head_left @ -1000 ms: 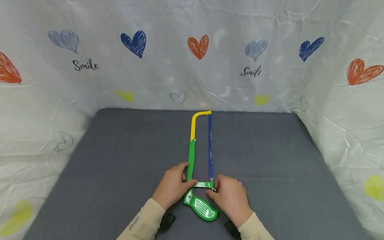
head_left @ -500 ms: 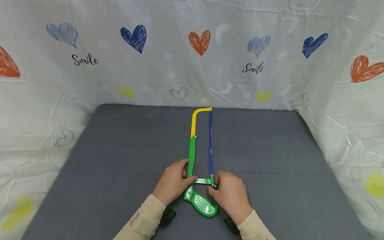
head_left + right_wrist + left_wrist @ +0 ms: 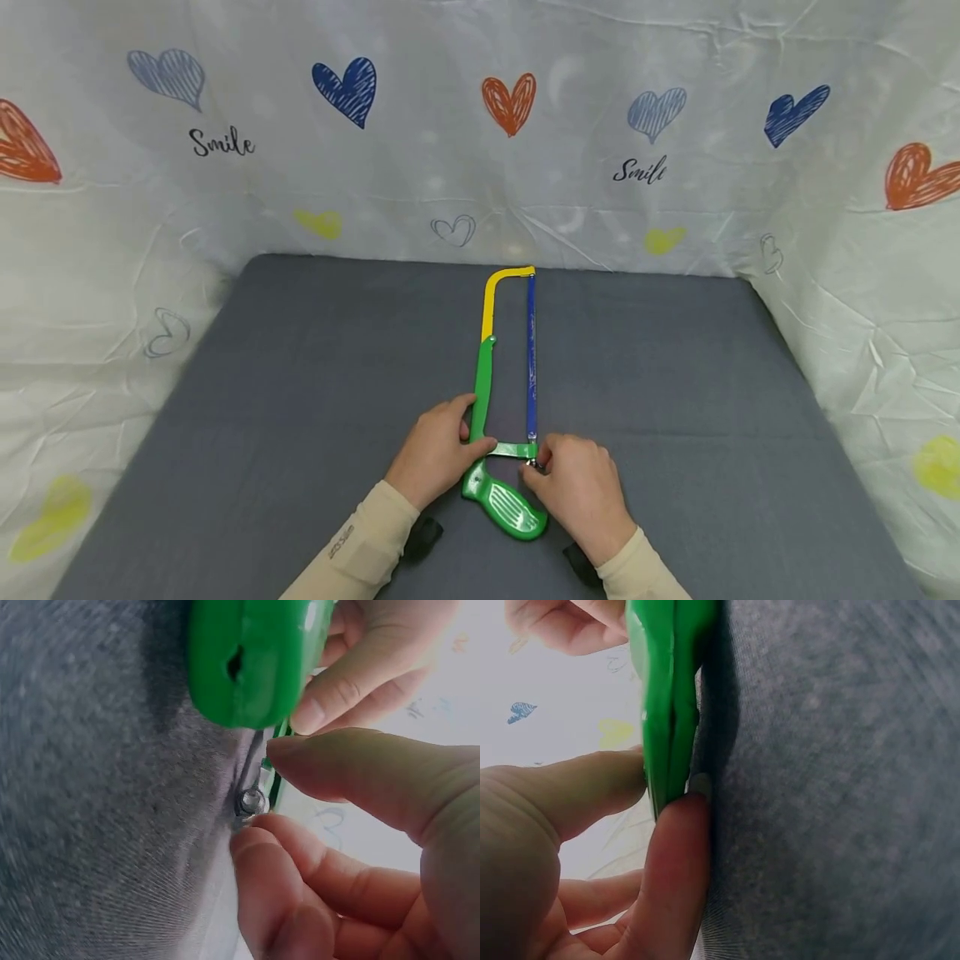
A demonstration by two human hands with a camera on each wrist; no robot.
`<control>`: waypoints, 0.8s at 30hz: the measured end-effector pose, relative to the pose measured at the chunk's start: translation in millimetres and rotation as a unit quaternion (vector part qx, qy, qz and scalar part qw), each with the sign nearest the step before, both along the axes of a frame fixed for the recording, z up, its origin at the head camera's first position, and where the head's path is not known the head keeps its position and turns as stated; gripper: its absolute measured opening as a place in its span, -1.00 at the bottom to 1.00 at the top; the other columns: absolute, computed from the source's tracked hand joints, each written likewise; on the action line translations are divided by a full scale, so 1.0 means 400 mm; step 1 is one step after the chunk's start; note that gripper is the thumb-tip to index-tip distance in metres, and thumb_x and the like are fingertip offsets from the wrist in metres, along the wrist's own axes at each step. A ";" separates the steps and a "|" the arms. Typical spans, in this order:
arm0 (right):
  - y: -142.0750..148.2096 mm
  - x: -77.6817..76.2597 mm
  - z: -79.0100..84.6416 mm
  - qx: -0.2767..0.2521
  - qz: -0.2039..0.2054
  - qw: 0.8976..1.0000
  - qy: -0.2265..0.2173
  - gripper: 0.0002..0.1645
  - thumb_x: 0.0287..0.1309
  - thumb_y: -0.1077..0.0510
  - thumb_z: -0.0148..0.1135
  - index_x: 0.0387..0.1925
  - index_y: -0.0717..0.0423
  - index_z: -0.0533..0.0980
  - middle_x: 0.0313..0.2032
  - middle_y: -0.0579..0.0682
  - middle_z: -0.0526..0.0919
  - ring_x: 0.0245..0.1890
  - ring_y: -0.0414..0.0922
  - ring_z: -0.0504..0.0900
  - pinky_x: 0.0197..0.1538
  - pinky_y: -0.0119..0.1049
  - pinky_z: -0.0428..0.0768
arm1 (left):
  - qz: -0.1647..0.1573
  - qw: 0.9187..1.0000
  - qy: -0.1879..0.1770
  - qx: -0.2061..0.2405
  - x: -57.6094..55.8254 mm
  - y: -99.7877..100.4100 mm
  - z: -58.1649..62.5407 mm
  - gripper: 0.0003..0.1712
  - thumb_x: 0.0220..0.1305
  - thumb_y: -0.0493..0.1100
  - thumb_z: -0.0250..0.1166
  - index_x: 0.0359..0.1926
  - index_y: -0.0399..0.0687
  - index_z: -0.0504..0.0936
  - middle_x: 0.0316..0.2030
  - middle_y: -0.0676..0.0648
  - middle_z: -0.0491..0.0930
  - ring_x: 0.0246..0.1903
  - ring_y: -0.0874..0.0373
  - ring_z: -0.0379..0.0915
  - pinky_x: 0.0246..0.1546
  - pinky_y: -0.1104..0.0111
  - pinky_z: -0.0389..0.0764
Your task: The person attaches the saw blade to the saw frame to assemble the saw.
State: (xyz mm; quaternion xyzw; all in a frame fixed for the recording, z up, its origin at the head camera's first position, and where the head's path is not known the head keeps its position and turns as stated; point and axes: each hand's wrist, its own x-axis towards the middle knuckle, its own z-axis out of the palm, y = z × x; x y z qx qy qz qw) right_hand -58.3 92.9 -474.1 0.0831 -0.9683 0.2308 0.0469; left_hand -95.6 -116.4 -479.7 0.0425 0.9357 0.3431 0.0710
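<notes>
A hacksaw (image 3: 513, 508) lies on the grey cloth, with a green handle and rear frame, a yellow front frame (image 3: 490, 308) and a blue blade (image 3: 532, 358) on its right side. My left hand (image 3: 435, 450) holds the green frame just ahead of the handle, its thumb over the crosspiece. In the left wrist view, thumb and a finger (image 3: 679, 847) pinch the green part from both sides. My right hand (image 3: 581, 487) has curled thumb and fingers around the silver wing nut (image 3: 253, 801) at the blade's near end. The handle's butt fills the top of the right wrist view.
The grey cloth-covered table (image 3: 660, 358) stretches around the saw. A pale curtain (image 3: 420, 150) printed with hearts and "Smile" hangs behind and on both sides. The saw's yellow tip reaches close to the table's far edge.
The right thumb and fingers have shifted slightly at the wing nut, which shows less now. The left hand keeps its hold, and the whole head view has shifted a little.
</notes>
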 end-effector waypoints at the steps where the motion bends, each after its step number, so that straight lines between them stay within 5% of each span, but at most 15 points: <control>1: -0.001 0.000 0.002 0.000 0.000 1.000 -0.005 -0.61 -0.01 0.04 0.72 -0.61 -0.08 0.58 -0.69 -0.23 0.47 -0.72 -0.31 0.31 -0.61 -0.36 0.28 | -0.002 1.000 0.002 -0.001 0.000 0.000 0.000 -0.18 0.32 0.04 0.58 0.46 -0.23 0.52 -0.37 0.02 0.54 -0.44 0.20 0.43 -0.36 0.29 0.54; 13: 0.001 -0.004 -0.008 -0.009 -0.007 0.999 -0.036 -0.58 0.03 0.00 0.71 -0.65 -0.06 0.57 -0.72 -0.21 0.44 -0.74 -0.28 0.32 -0.62 -0.35 0.29 | -0.001 1.000 -0.003 -0.009 0.009 0.004 -0.002 -0.20 0.32 0.05 0.57 0.45 -0.23 0.54 -0.36 0.01 0.54 -0.43 0.20 0.43 -0.36 0.29 0.53; 21: 0.021 -0.019 -0.017 -0.105 -0.004 0.989 -0.101 -0.72 0.14 0.08 0.57 -0.60 -0.07 0.63 -0.69 -0.24 0.57 -0.72 -0.29 0.44 -0.57 -0.36 0.40 | -0.013 1.000 -0.004 -0.005 0.012 0.004 0.001 -0.20 0.37 0.01 0.53 0.49 -0.25 0.51 -0.55 0.03 0.54 -0.59 0.22 0.43 -0.56 0.33 0.45; 24: 0.027 -0.027 -0.015 -0.132 -0.007 0.983 -0.130 -0.76 0.15 0.06 0.55 -0.56 -0.07 0.65 -0.65 -0.23 0.61 -0.69 -0.27 0.48 -0.57 -0.33 0.44 | -0.011 1.000 0.012 -0.022 0.009 0.006 0.006 -0.23 0.39 0.02 0.51 0.47 -0.26 0.54 -0.42 -0.11 0.74 -0.58 0.22 0.53 -0.55 0.33 0.51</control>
